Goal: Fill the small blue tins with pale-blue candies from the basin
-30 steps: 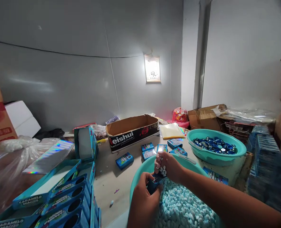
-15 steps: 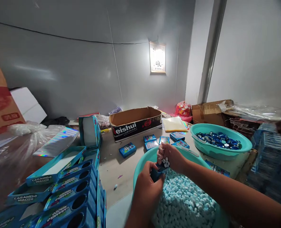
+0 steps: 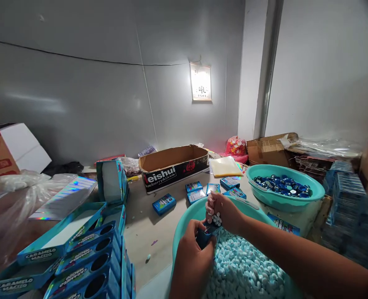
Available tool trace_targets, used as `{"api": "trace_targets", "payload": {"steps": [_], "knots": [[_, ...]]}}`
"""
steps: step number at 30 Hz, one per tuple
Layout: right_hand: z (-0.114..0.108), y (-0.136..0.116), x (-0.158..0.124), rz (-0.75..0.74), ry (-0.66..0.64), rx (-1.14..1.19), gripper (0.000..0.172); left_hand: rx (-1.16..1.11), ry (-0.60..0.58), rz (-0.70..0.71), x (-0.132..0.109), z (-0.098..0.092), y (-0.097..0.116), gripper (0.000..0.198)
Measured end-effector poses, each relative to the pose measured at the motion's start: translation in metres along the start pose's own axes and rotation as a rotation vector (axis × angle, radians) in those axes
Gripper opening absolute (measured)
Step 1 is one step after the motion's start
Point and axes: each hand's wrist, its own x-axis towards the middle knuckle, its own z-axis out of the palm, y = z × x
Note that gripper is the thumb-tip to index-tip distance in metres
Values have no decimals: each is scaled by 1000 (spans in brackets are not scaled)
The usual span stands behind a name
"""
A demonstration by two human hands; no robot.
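My left hand (image 3: 194, 253) is wrapped round a small dark blue box (image 3: 203, 237), held over the near left part of a turquoise basin (image 3: 181, 224). Several white candies (image 3: 216, 219) sit in the curled fingers of my right hand (image 3: 224, 209), right at the box's upper end. Pale blue and white candies (image 3: 249, 265) fill the basin below both hands. The inside of the box is mostly hidden by my fingers.
Blue boxes (image 3: 164, 204) lie behind the basin, near a printed carton (image 3: 174, 176). Another turquoise basin (image 3: 283, 203) holds blue and silver round pieces (image 3: 281, 185). Display trays and boxes with round holes (image 3: 99, 261) stand at left; clear-wrapped stacks (image 3: 347, 195) at right.
The view has turned slightly to the right and tilted up, so the background sits lower and further left. Both hands keep nearly the same pose at the box.
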Motion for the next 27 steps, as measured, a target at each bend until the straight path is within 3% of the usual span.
{"api": "trace_targets", "payload": {"steps": [22, 27], "knots": [[7, -7, -7, -27, 6, -59, 42, -85, 46, 2, -4, 0, 7, 20], [9, -13, -6, -115, 48, 1, 42, -183, 87, 53, -4, -1, 8, 21]]}}
